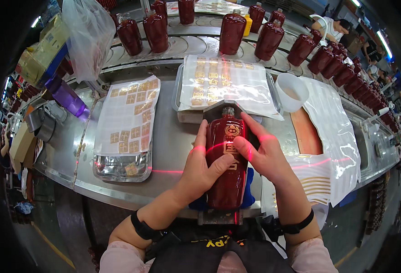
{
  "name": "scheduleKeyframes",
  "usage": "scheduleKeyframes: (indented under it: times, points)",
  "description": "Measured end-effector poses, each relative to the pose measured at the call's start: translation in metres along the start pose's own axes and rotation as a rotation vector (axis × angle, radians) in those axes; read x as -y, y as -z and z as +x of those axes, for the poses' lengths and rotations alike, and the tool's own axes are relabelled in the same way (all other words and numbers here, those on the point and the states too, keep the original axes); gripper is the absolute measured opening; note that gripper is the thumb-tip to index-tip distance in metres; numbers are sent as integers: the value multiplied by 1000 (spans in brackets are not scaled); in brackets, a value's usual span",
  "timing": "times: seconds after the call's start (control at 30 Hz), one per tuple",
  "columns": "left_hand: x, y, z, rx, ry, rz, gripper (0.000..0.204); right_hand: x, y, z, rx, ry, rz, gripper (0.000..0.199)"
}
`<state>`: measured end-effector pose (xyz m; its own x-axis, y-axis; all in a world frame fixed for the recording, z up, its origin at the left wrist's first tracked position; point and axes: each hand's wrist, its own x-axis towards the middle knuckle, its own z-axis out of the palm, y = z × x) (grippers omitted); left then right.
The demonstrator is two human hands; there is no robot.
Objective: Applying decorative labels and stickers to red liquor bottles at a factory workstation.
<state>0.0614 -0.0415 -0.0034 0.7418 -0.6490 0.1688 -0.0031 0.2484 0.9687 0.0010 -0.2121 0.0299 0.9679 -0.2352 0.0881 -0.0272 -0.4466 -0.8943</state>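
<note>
A dark red glazed bottle (226, 186) lies on its back on a blue pad (248, 193) in a metal jig, neck pointing away from me. My left hand (200, 168) cups its left side, thumb laid across the front. My right hand (262, 152) rests on its right side, thumb pressing a gold label at the bottle's middle, index finger stretched toward the shoulder. A red laser line crosses both hands and the bottle.
Left: a sheet of gold stickers (127, 113) on a metal tray (123, 168). Behind the bottle, another gold sticker sheet (223, 82). A white cup (291, 91), white backing sheets (332, 136), several red bottles (232, 32) on a conveyor, a purple bottle (68, 98).
</note>
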Motion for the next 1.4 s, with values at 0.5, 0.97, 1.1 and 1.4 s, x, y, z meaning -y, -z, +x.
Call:
scheduleKeyframes:
  times: [0.5, 0.97, 1.1, 1.4]
  points:
    - [-2, -1, -1, -20, 33, 70, 100, -2, -2, -2, -2, -19, 44, 77]
    - [-2, 0, -2, -11, 21, 92, 100, -4, -2, -2, 8, 58, -118, 72]
    - [1, 0, -2, -18, 9, 72, 100, -4, -4, -2, 0, 20, -54, 73]
    - [2, 1, -3, -15, 2, 73, 92, -1, -3, -4, 14, -41, 139, 68]
